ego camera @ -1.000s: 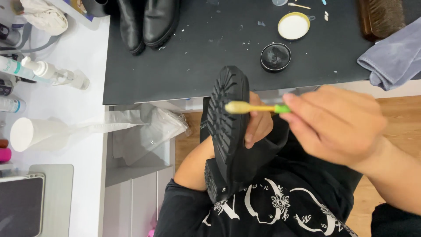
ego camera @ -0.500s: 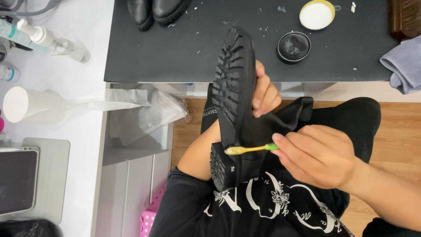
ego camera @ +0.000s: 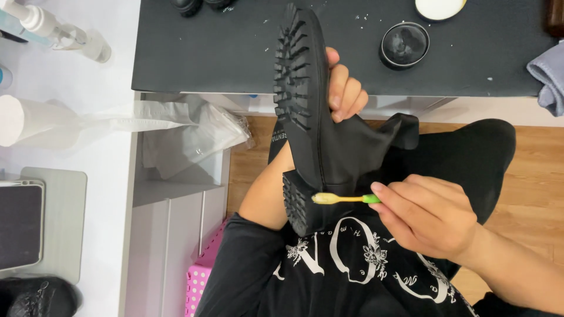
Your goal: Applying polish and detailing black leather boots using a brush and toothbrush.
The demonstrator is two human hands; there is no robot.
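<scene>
A black ankle boot (ego camera: 329,141) with a thick lugged sole is held sole-left over my lap. My left hand (ego camera: 345,91) wraps around its front part, fingers showing on the upper near the toe. My right hand (ego camera: 426,214) pinches a small brush (ego camera: 343,199) with a yellow neck and green handle. Its pale bristle head rests against the side of the boot's heel block. An open round tin of black polish (ego camera: 404,44) sits on the black tabletop (ego camera: 223,53) above, with its cream lid (ego camera: 439,7) beside it.
Another pair of black shoes (ego camera: 200,4) stands at the tabletop's far edge. A grey cloth (ego camera: 547,76) lies at the right. A white counter (ego camera: 64,135) at the left holds a pump bottle (ego camera: 56,29) and a paper roll (ego camera: 23,120). A pink basket (ego camera: 202,276) sits below.
The brush has gone from the front of the sole down to the heel. The boot now sits higher and closer in view, with my left fingers more exposed.
</scene>
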